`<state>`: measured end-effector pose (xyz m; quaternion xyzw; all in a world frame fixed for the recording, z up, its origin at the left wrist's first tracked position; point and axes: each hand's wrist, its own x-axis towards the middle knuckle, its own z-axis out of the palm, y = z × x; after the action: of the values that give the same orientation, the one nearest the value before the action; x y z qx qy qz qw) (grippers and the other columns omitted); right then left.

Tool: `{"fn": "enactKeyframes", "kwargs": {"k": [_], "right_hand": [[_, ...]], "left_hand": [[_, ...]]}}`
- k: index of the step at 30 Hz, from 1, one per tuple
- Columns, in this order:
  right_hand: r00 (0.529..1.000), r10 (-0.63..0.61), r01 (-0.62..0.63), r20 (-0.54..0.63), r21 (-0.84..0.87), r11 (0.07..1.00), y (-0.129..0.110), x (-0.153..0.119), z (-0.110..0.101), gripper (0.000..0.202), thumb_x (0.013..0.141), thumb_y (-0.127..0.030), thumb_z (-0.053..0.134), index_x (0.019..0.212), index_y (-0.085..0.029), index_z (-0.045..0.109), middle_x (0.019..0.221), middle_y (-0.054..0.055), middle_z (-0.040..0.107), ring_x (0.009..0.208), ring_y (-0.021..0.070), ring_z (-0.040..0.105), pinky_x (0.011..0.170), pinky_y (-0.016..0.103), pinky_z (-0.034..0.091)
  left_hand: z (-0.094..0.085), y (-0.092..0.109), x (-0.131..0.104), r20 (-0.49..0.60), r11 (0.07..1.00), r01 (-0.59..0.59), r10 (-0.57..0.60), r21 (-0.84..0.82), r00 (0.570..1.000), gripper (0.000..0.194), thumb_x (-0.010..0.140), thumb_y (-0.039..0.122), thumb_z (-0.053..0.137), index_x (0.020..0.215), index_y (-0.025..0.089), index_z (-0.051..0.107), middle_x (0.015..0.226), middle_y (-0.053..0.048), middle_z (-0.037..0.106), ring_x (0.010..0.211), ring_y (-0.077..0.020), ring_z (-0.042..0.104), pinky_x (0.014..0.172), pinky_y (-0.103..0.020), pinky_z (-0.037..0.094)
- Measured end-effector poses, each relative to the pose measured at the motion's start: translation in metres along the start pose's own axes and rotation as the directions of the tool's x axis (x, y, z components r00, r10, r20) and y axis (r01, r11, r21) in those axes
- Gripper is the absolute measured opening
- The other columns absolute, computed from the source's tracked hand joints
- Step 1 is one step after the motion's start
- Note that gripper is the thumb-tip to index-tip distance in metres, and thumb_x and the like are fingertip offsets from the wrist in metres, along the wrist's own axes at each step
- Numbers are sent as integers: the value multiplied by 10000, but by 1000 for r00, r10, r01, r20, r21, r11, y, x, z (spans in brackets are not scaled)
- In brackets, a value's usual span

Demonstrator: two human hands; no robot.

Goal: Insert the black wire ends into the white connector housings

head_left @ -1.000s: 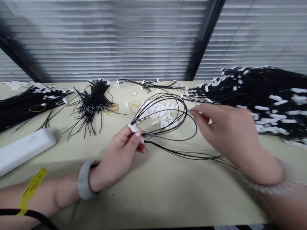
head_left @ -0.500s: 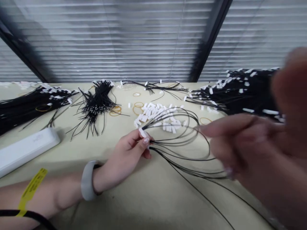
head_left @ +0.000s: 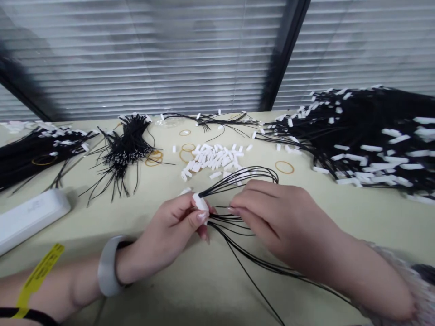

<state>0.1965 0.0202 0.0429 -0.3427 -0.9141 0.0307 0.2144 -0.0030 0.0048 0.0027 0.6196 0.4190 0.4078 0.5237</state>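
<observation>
Between the thumb and fingers of my left hand is a white connector, with a second white piece partly showing behind the fingers. Thin black wires run out of it to the right; some loop back and others trail down across the table. My right hand is just right of the connector, thumb and forefinger pinched on a black wire. Its other fingers curl over the looped wires. Right behind the hands lies a pile of loose white connectors.
Bundles of black wires with white ends lie at the left and right. A tied wire bunch stands nearer the middle. Rubber bands are scattered about. A white box-shaped object sits at left. Blinds back the table.
My right hand has come down and left from close to the camera to the wires beside the connector, pinching one. My left hand keeps its hold. The view has shifted slightly right.
</observation>
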Motion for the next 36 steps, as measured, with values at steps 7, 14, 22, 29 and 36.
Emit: {"fn": "enactKeyframes", "kwargs": {"k": [7, 14, 22, 29, 36], "right_hand": [[1000, -18, 18, 23, -34, 999, -2, -2, 4, 170, 835, -140, 436, 701, -186, 530, 671, -15, 495, 585, 113, 422, 531, 256, 255], [997, 18, -15, 74, -42, 999, -2, -3, 4, 145, 813, -124, 433, 709, -194, 506, 689, -18, 489, 605, 119, 419, 543, 264, 233], [991, 37, -30, 129, -53, 998, -1, -2, 5, 143, 757, -78, 444, 738, -204, 509, 712, -20, 506, 626, 131, 434, 551, 271, 227], [992, 38, -31, 124, -53, 998, -1, -4, 4, 138, 776, -79, 434, 742, -194, 501, 713, -17, 507, 610, 126, 428, 552, 271, 228], [993, 21, -16, 114, -52, 999, -3, -3, 4, 135, 802, -98, 414, 733, -197, 473, 696, -20, 482, 597, 128, 401, 542, 271, 217]], "left_hand": [[-3, -5, -2, 46, 998, -11, 8, 67, 999, 142, 864, 231, 461, 750, 165, 516, 629, 37, 548, 563, -70, 543, 569, -191, 456], [-2, -7, -4, 57, 995, -38, 33, 96, 998, 142, 866, 248, 464, 767, 168, 526, 643, 32, 553, 577, -78, 552, 578, -203, 460], [0, -7, -3, 38, 994, -25, 21, 104, 999, 157, 863, 263, 468, 753, 165, 522, 624, 29, 550, 567, -82, 549, 570, -210, 461], [-1, -7, -4, 54, 994, -22, 16, 105, 998, 152, 861, 269, 467, 765, 165, 522, 649, 18, 557, 570, -91, 551, 566, -220, 465], [-1, -7, -3, 72, 990, -32, 22, 134, 997, 167, 861, 279, 461, 770, 158, 531, 657, -2, 581, 581, -108, 550, 572, -240, 469]]}}
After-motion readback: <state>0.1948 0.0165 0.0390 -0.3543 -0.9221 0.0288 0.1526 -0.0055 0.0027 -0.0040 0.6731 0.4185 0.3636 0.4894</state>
